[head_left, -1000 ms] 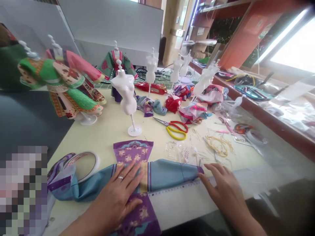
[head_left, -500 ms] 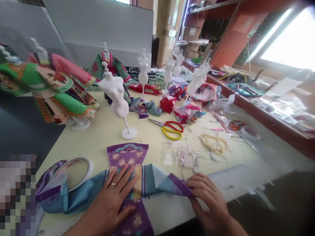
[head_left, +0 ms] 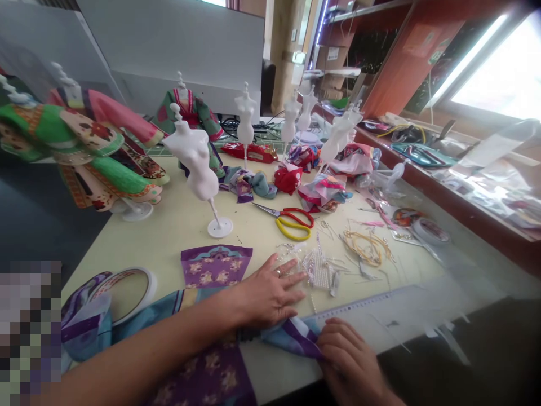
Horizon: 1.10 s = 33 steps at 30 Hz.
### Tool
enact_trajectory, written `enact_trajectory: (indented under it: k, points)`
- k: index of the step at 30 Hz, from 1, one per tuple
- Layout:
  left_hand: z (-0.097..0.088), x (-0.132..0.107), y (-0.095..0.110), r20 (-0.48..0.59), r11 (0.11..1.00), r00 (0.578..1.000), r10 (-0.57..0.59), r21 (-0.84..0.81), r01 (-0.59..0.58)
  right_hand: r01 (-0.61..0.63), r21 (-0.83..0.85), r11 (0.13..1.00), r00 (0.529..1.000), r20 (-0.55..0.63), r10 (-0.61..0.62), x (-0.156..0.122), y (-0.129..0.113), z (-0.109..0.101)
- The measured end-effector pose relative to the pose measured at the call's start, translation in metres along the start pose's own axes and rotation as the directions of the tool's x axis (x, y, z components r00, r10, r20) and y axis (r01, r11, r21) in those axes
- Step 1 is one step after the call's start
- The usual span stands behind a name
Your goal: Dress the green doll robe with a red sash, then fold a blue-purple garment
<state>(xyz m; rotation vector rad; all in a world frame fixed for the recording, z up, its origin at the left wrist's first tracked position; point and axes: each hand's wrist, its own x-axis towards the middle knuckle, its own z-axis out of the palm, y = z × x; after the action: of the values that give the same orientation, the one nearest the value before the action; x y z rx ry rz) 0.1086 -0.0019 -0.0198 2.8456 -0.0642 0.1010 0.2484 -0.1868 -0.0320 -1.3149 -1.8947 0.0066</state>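
A long blue fabric strip [head_left: 291,340] with purple and cream bands runs across the front of the table. My left hand [head_left: 270,290] lies over it with spread fingers, palm down, and the forearm covers much of its middle. At the strip's right end, my right hand [head_left: 349,352] has its fingers closed on the purple-edged tip. A purple flowered fabric piece [head_left: 217,268] is spread flat beyond my left forearm. Another purple flowered section [head_left: 211,369] shows below the forearm. Beyond my right hand lies a clear ruler [head_left: 363,304].
A tape roll [head_left: 146,293] is at left near the strip. Scissors [head_left: 293,220], a bare white mannequin [head_left: 198,158] and pearl trims [head_left: 323,270] occupy the table's middle. Dressed mannequins [head_left: 84,146] stand at left; crumpled doll clothes [head_left: 325,192] lie farther back.
My left hand has slid right along the strip, from its middle toward my right hand. The strip's right part is now bunched lower, uncovering more ruler. My right hand keeps hold of the tip.
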Motion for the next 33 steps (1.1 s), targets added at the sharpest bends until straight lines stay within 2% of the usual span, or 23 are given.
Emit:
enact_trajectory:
  k: [3,7,10,15,18,20,22,24,25,27,30,33]
  points:
    - [0.008,0.013,-0.009,0.072,1.0,0.997,-0.001,-0.026,0.003,-0.004,0.009,1.0,1.0,0.0,0.004,-0.002,0.003,0.001]
    - [0.01,0.035,-0.022,0.093,1.0,0.996,-0.011,-0.01,0.012,-0.01,0.027,1.0,1.0,-0.018,0.01,-0.001,0.007,0.001]
    - [0.011,0.057,-0.032,0.054,0.998,0.998,-0.039,0.042,0.037,-0.018,0.032,0.999,1.0,-0.023,0.019,0.003,0.008,0.002]
    - [0.006,0.083,-0.039,-0.098,0.987,0.99,-0.101,0.116,0.112,-0.044,0.065,0.997,0.999,-0.015,0.045,0.002,0.009,0.006]
    - [0.002,0.078,-0.032,-0.22,0.98,0.969,-0.108,0.138,0.141,-0.054,0.079,0.995,0.998,-0.013,0.055,0.0,0.011,0.008]
    - [0.003,0.068,-0.025,-0.248,0.987,0.968,-0.027,0.149,0.066,-0.054,0.095,0.994,0.998,-0.008,0.055,-0.001,0.011,0.009]
    - [0.009,0.058,-0.018,-0.177,0.989,0.981,0.083,0.134,-0.06,-0.052,0.117,0.992,0.999,-0.005,0.053,-0.002,0.012,0.009]
    - [0.015,0.052,-0.014,-0.094,0.988,0.988,0.124,0.099,-0.115,-0.07,0.149,0.986,0.997,-0.016,0.073,-0.004,0.011,0.009]
    - [0.016,0.05,-0.012,-0.08,0.992,0.991,0.105,0.079,-0.099,-0.098,0.168,0.981,0.994,-0.029,0.104,-0.004,0.011,0.009]
    - [0.013,0.047,-0.01,-0.118,1.0,0.993,-0.002,0.003,0.002,-0.185,0.213,0.959,0.977,-0.062,0.202,-0.006,0.01,0.008]
    - [-0.001,0.035,-0.006,-0.189,0.96,0.962,-0.196,-0.237,0.149,-0.339,0.273,0.9,0.924,-0.082,0.373,-0.007,0.01,0.005]
    - [-0.013,0.012,0.0,-0.105,0.876,0.955,-0.278,-0.435,0.207,-0.414,0.283,0.865,0.89,-0.075,0.45,-0.006,0.014,0.003]
